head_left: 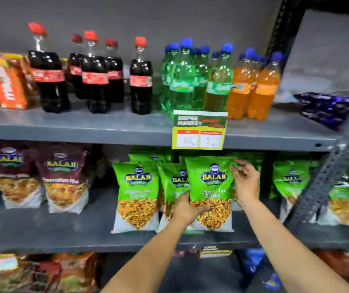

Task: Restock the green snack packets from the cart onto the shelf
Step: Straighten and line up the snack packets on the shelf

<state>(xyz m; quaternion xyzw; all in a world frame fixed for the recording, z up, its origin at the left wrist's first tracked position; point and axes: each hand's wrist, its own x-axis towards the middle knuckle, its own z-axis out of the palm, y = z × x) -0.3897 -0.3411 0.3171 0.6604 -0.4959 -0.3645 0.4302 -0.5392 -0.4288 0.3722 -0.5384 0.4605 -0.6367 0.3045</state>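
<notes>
A green snack packet (pixel 211 187) stands upright at the front of the middle shelf (pixel 63 235). My left hand (pixel 187 208) grips its lower left edge. My right hand (pixel 244 180) rests against its upper right side, fingers spread and touching the packet. More green packets stand to its left (pixel 136 193), partly behind it, and further right (pixel 289 180). The cart is out of view.
Maroon snack bags (pixel 63 178) fill the middle shelf's left side. Cola, green and orange soda bottles (pixel 192 79) stand on the upper shelf, where a price tag (pixel 199 132) hangs. A perforated steel upright (pixel 328 180) slants at right. Other packets lie below.
</notes>
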